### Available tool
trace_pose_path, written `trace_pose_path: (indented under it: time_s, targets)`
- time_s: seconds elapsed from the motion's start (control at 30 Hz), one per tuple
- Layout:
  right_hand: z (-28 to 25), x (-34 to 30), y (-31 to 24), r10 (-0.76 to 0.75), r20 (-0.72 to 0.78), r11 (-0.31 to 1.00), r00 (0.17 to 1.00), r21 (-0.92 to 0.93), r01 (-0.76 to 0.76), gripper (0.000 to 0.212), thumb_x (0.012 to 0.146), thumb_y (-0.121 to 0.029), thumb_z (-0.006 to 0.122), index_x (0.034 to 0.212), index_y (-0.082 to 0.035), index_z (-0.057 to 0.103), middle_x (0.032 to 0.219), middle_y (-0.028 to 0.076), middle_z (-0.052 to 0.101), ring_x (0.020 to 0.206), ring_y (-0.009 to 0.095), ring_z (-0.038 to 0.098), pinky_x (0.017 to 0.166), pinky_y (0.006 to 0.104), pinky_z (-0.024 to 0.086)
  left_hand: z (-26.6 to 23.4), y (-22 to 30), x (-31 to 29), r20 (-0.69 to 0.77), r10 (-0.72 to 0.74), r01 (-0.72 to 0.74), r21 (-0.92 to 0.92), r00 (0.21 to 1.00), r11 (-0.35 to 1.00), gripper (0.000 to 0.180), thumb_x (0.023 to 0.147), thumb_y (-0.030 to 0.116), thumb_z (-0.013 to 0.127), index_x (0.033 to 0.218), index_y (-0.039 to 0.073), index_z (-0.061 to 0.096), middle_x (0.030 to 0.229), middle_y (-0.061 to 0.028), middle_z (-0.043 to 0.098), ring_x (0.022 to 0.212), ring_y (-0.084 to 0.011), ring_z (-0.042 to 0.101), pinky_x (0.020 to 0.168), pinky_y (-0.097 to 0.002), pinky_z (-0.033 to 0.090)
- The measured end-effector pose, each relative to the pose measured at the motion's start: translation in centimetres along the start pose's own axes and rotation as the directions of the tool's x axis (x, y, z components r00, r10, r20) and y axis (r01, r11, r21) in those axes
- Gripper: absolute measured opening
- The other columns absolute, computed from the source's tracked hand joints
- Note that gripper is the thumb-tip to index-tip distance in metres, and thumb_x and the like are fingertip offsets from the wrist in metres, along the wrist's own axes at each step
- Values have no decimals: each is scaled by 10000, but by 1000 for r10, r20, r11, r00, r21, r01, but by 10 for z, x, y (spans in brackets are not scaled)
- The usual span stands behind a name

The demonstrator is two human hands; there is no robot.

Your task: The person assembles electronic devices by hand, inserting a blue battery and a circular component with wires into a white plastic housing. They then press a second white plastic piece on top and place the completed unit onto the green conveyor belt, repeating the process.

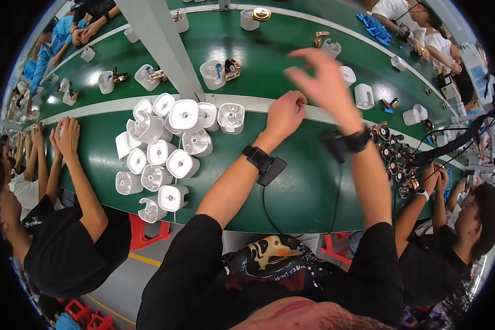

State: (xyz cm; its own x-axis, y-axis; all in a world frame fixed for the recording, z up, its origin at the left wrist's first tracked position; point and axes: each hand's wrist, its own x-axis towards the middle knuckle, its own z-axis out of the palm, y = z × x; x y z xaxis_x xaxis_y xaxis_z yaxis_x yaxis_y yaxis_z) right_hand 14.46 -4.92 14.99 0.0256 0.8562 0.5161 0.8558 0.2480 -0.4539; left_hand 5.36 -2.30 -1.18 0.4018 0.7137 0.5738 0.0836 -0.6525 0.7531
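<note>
Head view: I'm seeing the left hand curling near the table's far edge, grasp unclear. Past it, the right hand is hovering, fingers released; white housings are crowding left.

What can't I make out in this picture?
Head view, right hand: blurred, so finer detail is lost.
Head view, left hand: its back faces the camera, hiding the palm.
Head view, pile of white housings: they overlap, so no sure count.
Head view, heap of small metal parts: too small and tangled to separate.
Head view, seated person at left: head partly cut off by the dark rim.
</note>
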Motion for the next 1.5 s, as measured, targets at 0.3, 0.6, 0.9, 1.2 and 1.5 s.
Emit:
trace_pose_path:
  time_s: [0.3,0.6,0.9,1.2,1.5]
  targets:
    - [-58,-28,125,315,200,784,928,-605,-136,602,747,-216,758,1309,-135,556,1249,127,599,1138,321,579,1025,415,432,-17,36,13,158,-219,218,20,963,976,87,791,45,622,877,55,610,824,-70,635,742,-267,644,649,-394,512]
    - [14,6,-42,-161,71,937,984,325,130,743,704,-82,748,1394,-99,474,1198,146,599,1115,293,603,962,375,484,0,-20,-5,-18,26,-22,196,999,980,127,795,57,619,922,57,608,844,-79,627,703,-219,608,623,-342,476]
    - [70,-10,-79,-158,255,947,954,311,74,866,672,-120,802,1443,-77,409,1267,163,569,1214,328,530,1008,365,446,-5,33,13,202,-205,227,-91,958,970,115,802,60,622,892,1,584,846,-113,608,774,-273,599,701,-387,484]
    - [-16,-30,39,26,-46,989,999,-141,-32,670,793,-272,746,1366,-42,487,1250,194,595,1160,372,570,986,425,457,-3,21,9,-8,24,-24,55,1000,998,102,788,44,616,890,53,606,853,-91,628,800,-264,634,679,-381,499]
    - [-28,-62,138,634,-29,700,773,-403,-590,740,744,-298,782,1339,-26,435,1126,259,619,973,402,643,841,464,527,-8,31,8,123,-187,188,2,975,982,83,807,74,608,888,73,627,830,-55,643,655,-216,611,611,-362,482]
